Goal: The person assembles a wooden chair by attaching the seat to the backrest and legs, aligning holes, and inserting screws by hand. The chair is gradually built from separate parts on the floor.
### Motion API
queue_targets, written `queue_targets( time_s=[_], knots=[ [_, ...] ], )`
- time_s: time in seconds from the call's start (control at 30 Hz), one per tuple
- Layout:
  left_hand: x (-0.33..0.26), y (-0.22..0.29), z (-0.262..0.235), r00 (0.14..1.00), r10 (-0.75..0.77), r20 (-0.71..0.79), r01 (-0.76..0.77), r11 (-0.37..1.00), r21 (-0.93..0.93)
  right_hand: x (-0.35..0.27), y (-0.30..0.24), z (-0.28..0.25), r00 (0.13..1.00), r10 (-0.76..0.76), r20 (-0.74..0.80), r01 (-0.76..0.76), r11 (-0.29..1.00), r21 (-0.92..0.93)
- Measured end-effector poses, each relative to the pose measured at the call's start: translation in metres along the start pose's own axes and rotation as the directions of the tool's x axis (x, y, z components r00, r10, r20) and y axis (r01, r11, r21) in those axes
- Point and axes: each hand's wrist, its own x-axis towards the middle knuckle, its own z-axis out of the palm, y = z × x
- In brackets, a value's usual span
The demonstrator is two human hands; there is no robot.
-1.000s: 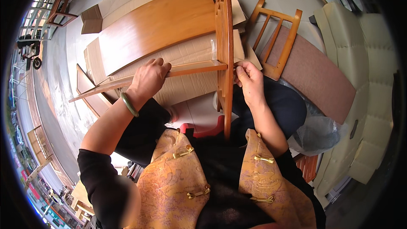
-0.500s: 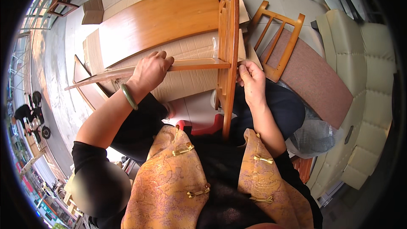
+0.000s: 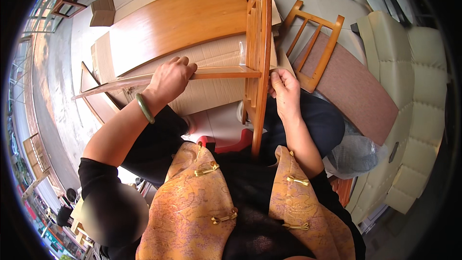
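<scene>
My left hand (image 3: 169, 81) is closed over a long wooden rail (image 3: 221, 73), its fingers curled round the top edge. One end of this rail meets an upright slatted wooden frame (image 3: 262, 62), which stands between my two hands. On the frame's outer side, opposite that joint, my right hand (image 3: 286, 89) is pinched with thumb and forefinger together against the wood. Anything small between those fingertips is too hidden to name. Behind the rail a broad glossy wooden panel (image 3: 187, 19) lies on cardboard (image 3: 207, 96).
Another slatted wooden frame (image 3: 315, 48) rests to the right on a reddish-brown board (image 3: 358, 84). Beyond is a cream sofa (image 3: 394, 86), with clear plastic wrap (image 3: 356, 156) near my right knee. A flat framed panel (image 3: 96, 103) lies beyond the rail's left end.
Both hands keep their places on the rail and frame, with hardly any visible movement. The whole view shifts slightly left. Outside at the far left, the dark motorbike and its rider have moved nearer the lower edge.
</scene>
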Motion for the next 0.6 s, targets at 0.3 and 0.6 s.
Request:
queue_targets(
  time_s=[0.3,0.6],
  knots=[
    [-0.0046,0.0001,-0.0068,0.998,-0.016,-0.065,0.013,0.998,-0.056,-0.0009,-0.0012,0.0008,1.000,0.000,0.023,0.000,1.000,-0.008],
    [-0.0088,-0.0031,-0.0081,0.999,0.001,-0.037,-0.004,0.997,-0.077,0.0008,0.0050,0.0036,1.000,0.007,0.011,-0.006,0.998,-0.065]
  ],
)
